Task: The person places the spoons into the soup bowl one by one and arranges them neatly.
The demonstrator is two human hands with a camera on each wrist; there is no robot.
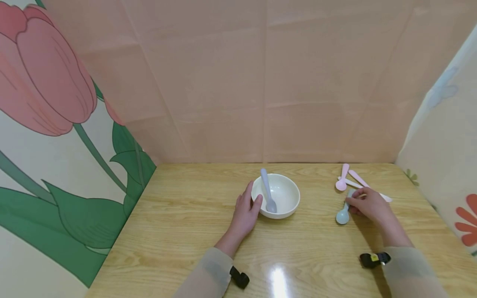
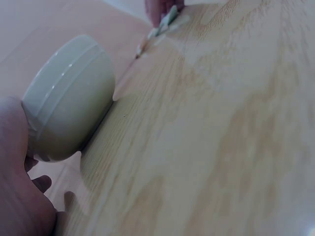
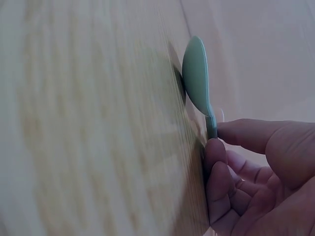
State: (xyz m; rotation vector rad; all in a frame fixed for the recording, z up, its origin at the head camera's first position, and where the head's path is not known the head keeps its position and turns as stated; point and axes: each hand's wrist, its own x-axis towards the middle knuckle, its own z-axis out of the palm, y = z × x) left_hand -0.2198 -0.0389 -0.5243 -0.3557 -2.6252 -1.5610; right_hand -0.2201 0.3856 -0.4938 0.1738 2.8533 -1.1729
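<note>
In the head view, a white bowl [image 1: 292, 194] stands on the table with a lavender spoon [image 1: 266, 184] leaning inside it. My left hand [image 1: 245, 209] rests against the bowl's left side, fingers and thumb along its outer wall. The left wrist view shows that hand [image 2: 19, 182] beside the tilted-looking bowl [image 2: 74, 98]. Farther right, my right hand [image 1: 369, 203] pinches the handle of a pale green spoon [image 1: 342, 216]. Seen from the right wrist, the spoon's bowl end [image 3: 196, 76] sits just off the table, with thumb and finger [image 3: 246, 135] on its handle.
Beyond the right hand lie a pink spoon [image 1: 341, 184], another pink handle [image 1: 358, 178] and a white handle [image 1: 354, 183], partly overlapping. The wooden table [image 1: 179, 215] meets a pink cloth backdrop [image 1: 208, 103]. Printed panels border both sides.
</note>
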